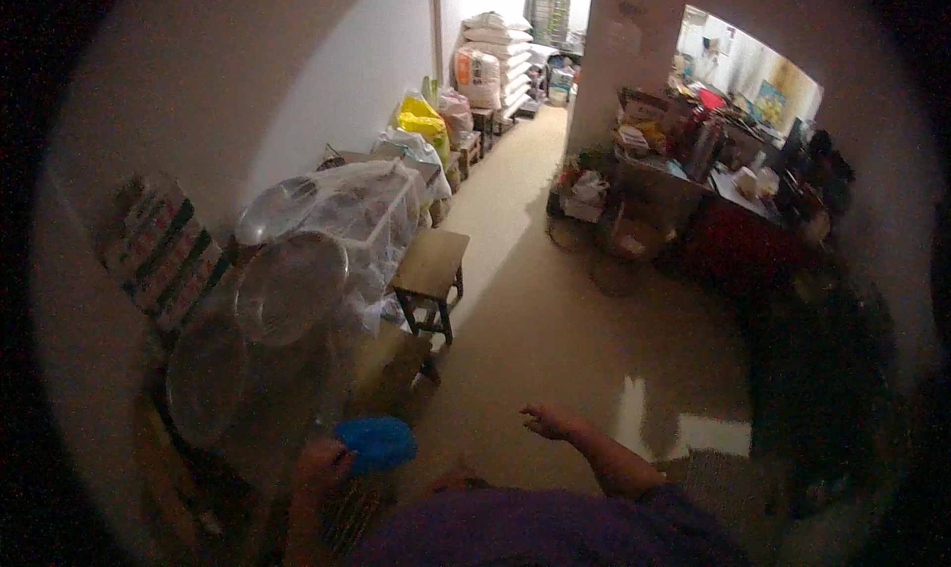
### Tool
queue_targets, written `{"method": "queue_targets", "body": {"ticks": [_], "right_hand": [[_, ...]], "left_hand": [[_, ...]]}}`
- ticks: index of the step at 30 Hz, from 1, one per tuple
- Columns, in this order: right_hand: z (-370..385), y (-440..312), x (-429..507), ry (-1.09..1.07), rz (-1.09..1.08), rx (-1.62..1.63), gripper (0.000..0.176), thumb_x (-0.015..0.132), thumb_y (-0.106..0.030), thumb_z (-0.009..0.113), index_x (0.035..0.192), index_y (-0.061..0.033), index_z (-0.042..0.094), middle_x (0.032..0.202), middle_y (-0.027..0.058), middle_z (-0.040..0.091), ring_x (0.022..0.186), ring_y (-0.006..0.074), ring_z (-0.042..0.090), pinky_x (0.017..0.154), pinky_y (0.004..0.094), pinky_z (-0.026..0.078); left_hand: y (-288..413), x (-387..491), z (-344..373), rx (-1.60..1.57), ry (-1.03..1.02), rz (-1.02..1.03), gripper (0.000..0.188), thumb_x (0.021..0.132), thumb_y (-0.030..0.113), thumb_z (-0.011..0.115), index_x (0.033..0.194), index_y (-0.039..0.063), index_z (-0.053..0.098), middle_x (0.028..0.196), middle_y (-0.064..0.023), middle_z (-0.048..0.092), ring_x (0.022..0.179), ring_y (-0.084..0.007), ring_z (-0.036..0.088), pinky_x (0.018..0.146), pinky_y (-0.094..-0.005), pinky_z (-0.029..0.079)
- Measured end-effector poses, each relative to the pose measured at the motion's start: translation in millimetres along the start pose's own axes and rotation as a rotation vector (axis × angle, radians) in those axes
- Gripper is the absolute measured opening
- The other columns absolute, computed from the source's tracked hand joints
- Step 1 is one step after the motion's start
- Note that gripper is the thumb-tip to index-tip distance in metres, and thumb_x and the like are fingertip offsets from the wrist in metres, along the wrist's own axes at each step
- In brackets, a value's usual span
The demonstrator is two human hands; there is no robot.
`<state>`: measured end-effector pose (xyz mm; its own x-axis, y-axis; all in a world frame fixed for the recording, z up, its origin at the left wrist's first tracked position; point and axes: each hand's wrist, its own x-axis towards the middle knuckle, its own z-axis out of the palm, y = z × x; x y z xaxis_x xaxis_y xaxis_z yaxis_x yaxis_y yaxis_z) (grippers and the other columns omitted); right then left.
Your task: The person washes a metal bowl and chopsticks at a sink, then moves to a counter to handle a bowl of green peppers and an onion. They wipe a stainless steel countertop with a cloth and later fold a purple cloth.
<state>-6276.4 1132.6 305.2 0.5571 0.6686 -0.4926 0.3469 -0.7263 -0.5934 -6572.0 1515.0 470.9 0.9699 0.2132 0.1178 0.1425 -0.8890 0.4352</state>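
Observation:
My left hand [324, 464], low in the dim front of the picture, grips one end of a bright blue cloth or bag [377, 444]; the light is too poor to tell which. The rest of the blue thing spreads to the right of my fingers. My right hand [551, 423] reaches out over the tiled floor [520, 344] with nothing in it, its fingers somewhat apart. Part of my dark purple top [535, 522] fills the bottom of the view.
Two wooden stools [432, 264] [390, 363] stand ahead on the left. Beside them are round translucent lids or basins [293, 288] and a plastic-covered stack [371, 203]. White sacks [513, 62] rise beyond the doorway. On the right, a cluttered table [735, 195] stands below a mirror [773, 91].

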Motion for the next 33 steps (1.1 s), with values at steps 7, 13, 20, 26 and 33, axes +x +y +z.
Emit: {"method": "queue_targets", "body": {"ticks": [7, 13, 20, 26, 33], "right_hand": [[-132.6, 99.9, 63.8, 0.094, 0.258, -0.065, 0.044, 0.09, -0.031, 0.055, 0.125, -0.0043, 0.05, 0.127, 0.0134, 0.053, 0.108, 0.0269, 0.057, 0.086, 0.0382, 0.049], [-214.5, 199.0, 30.2, 0.196, 0.697, 0.256, 0.043, 0.089, -0.027, 0.056, 0.125, -0.0039, 0.05, 0.124, 0.0146, 0.055, 0.105, 0.0271, 0.058, 0.084, 0.0372, 0.048], [-292.1, 273.4, 130.9, 0.17, 0.801, 0.428, 0.043, 0.088, -0.024, 0.057, 0.125, -0.0036, 0.05, 0.121, 0.0161, 0.056, 0.101, 0.0274, 0.059, 0.082, 0.0361, 0.048], [-489.2, 317.0, 295.8, 0.253, 0.64, 0.375, 0.042, 0.087, -0.021, 0.058, 0.124, -0.0033, 0.049, 0.118, 0.0173, 0.057, 0.099, 0.0277, 0.059, 0.081, 0.0351, 0.048], [-750.4, 110.5, 568.7, 0.306, -0.336, 0.289, 0.047, 0.083, -0.015, 0.065, 0.126, -0.0047, 0.048, 0.12, 0.0163, 0.056, 0.103, 0.0261, 0.058, 0.085, 0.035, 0.048]], "left_hand": [[44.9, 257.0, 40.3, -0.022, 0.137, 0.321, 0.018, 0.079, 0.023, 0.067, 0.078, 0.007, 0.059, 0.075, -0.0135, 0.058, 0.07, -0.0321, 0.057, 0.062, -0.0414, 0.046], [109.4, 473.9, 54.9, -0.113, 0.192, 0.714, 0.023, 0.073, 0.025, 0.071, 0.076, 0.009, 0.054, 0.075, -0.0081, 0.058, 0.068, -0.0267, 0.058, 0.065, -0.0392, 0.048], [152.5, 690.3, 96.0, -0.156, 0.195, 0.868, 0.024, 0.072, 0.024, 0.072, 0.075, 0.01, 0.053, 0.075, -0.0057, 0.058, 0.072, -0.0241, 0.059, 0.068, -0.0375, 0.048], [159.2, 855.6, 111.9, -0.101, 0.173, 0.763, 0.021, 0.072, 0.022, 0.072, 0.076, 0.011, 0.055, 0.076, -0.005, 0.059, 0.073, -0.0251, 0.059, 0.071, -0.0376, 0.048], [123.4, 1012.7, 114.7, -0.089, 0.207, 0.555, 0.019, 0.07, 0.02, 0.072, 0.072, 0.01, 0.056, 0.073, -0.0065, 0.058, 0.07, -0.0276, 0.058, 0.065, -0.0389, 0.046]]}}
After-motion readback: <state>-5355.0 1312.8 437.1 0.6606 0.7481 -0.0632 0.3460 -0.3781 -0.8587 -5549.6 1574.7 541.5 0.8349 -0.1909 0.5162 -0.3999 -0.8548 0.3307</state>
